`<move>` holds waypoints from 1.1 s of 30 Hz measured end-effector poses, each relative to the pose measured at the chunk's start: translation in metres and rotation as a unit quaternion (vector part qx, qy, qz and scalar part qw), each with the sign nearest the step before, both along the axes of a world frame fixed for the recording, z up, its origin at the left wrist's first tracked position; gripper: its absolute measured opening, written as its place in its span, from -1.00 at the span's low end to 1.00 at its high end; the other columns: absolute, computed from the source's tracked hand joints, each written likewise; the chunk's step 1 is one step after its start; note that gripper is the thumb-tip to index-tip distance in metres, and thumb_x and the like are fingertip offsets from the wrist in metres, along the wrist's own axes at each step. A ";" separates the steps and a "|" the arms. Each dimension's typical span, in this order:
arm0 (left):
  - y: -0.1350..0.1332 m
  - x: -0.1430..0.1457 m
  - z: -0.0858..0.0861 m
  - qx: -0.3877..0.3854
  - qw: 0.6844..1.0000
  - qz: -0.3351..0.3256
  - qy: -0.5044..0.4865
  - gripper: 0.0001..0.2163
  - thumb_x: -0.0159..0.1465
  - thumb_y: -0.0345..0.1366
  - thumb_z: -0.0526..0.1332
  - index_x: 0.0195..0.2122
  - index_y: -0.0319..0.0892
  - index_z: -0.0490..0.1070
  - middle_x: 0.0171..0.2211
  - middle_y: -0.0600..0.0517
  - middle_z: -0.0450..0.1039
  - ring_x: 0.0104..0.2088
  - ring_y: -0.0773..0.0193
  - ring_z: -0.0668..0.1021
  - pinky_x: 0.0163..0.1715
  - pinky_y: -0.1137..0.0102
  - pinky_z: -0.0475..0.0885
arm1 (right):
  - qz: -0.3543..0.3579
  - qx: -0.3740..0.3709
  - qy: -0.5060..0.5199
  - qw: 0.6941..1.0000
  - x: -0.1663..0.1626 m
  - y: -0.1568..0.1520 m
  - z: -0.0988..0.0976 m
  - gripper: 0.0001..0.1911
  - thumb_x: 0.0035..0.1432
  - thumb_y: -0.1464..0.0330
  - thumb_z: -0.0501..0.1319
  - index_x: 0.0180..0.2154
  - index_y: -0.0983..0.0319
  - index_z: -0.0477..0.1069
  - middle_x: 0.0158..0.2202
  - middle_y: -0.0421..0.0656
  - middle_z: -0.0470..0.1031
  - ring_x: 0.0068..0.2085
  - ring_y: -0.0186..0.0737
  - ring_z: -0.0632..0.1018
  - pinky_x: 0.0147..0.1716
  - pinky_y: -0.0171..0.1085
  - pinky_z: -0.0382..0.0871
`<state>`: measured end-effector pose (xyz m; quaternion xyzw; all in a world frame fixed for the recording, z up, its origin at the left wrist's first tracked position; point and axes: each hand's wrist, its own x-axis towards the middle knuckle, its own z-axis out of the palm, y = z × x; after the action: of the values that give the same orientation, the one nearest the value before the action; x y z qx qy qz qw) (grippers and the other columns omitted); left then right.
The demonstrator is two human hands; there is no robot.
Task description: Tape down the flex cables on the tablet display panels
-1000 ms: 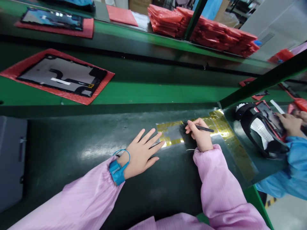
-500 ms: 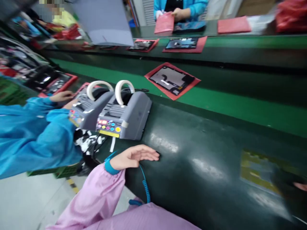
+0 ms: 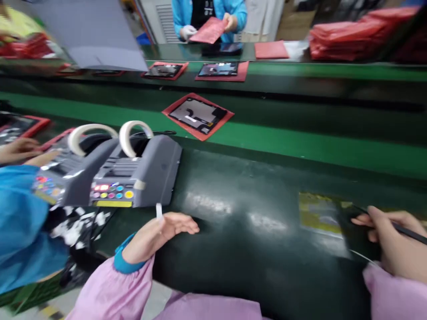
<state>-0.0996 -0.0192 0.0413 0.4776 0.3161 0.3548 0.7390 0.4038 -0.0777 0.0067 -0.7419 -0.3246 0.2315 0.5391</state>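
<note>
My left hand (image 3: 163, 231) lies low over the dark green bench, just in front of the nearer grey tape dispenser (image 3: 140, 175). A short white tape strip (image 3: 159, 210) stands up from its thumb side, away from the dispenser's outlet, while the fingers point right. My right hand (image 3: 395, 242) is closed on a thin black stick tool (image 3: 408, 232) at the right edge. It rests beside a patch of yellow tape pieces (image 3: 316, 212) stuck on the bench.
A second tape dispenser (image 3: 63, 178) stands to the left, beside a co-worker's blue sleeve (image 3: 20, 222). A dark panel on a red sheet (image 3: 198, 115) lies on the green conveyor. Across it, a person in blue holds a red bag (image 3: 210, 29); red bags (image 3: 347, 40) are stacked at the far right.
The view swung left from the yellow tape patch to the dispensers. My left hand moved over to the dispenser, and the strip that hung from its outlet now sits on that hand.
</note>
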 end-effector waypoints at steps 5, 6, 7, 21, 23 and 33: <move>0.041 0.064 -0.011 0.031 0.967 -0.239 0.086 -0.68 0.47 -0.14 0.23 0.16 -0.12 0.55 0.06 -0.16 0.62 0.06 0.11 0.64 0.13 0.20 0.48 | -0.076 0.013 0.011 0.997 0.008 -0.001 -0.002 -0.48 -0.09 -0.11 0.52 -0.51 0.09 0.36 -0.50 -0.09 0.59 -0.61 -0.24 0.46 -0.65 -0.19 0.18; 0.049 0.077 -0.016 0.023 0.965 -0.254 0.068 -0.69 0.47 -0.13 0.24 0.14 -0.13 0.55 0.04 -0.16 0.63 0.03 0.13 0.65 0.09 0.22 0.50 | -0.080 0.032 0.018 0.996 0.009 -0.001 -0.002 -0.45 -0.12 -0.12 0.52 -0.50 0.12 0.35 -0.51 -0.12 0.58 -0.61 -0.26 0.48 -0.66 -0.24 0.18; 0.056 0.091 -0.021 0.005 0.965 -0.258 0.045 -0.69 0.45 -0.13 0.26 0.12 -0.14 0.55 0.01 -0.16 0.64 0.00 0.14 0.66 0.06 0.23 0.52 | -0.087 0.051 0.024 0.995 0.009 -0.001 -0.002 -0.42 -0.15 -0.12 0.53 -0.49 0.14 0.33 -0.53 -0.16 0.57 -0.61 -0.27 0.49 -0.68 -0.29 0.17; 0.076 0.142 -0.037 -0.185 0.951 -0.237 -0.076 -0.69 0.32 -0.12 0.41 -0.03 -0.22 0.53 -0.14 -0.12 0.61 -0.11 0.16 0.67 -0.07 0.28 0.55 | 0.129 0.160 0.114 0.972 -0.111 0.053 0.000 -0.59 0.19 0.11 0.44 -0.43 0.13 0.26 -0.55 -0.26 0.56 -0.61 -0.35 0.47 -0.65 -0.38 0.21; 0.075 0.141 -0.037 -0.190 0.950 -0.235 -0.079 -0.70 0.33 -0.14 0.40 -0.04 -0.22 0.53 -0.14 -0.11 0.61 -0.11 0.15 0.68 -0.08 0.28 0.54 | 0.169 0.148 0.113 0.968 -0.123 0.060 0.001 -0.60 0.21 0.11 0.42 -0.43 0.13 0.28 -0.54 -0.26 0.56 -0.63 -0.36 0.42 -0.64 -0.36 0.23; 0.078 0.141 -0.039 -0.193 0.948 -0.241 -0.071 -0.74 0.37 -0.18 0.36 -0.01 -0.22 0.51 -0.12 -0.13 0.62 -0.09 0.15 0.67 -0.06 0.28 0.54 | 0.150 0.105 0.238 0.954 -0.113 0.067 0.006 -0.44 0.06 0.00 0.47 -0.46 0.12 0.14 -0.63 -0.35 0.36 -0.61 -0.34 0.41 -0.69 -0.40 0.13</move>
<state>0.0410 0.0588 0.0025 0.3612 0.2004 0.1311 0.9012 0.2904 -0.0110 0.0125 -0.5473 -0.3172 0.4443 0.6344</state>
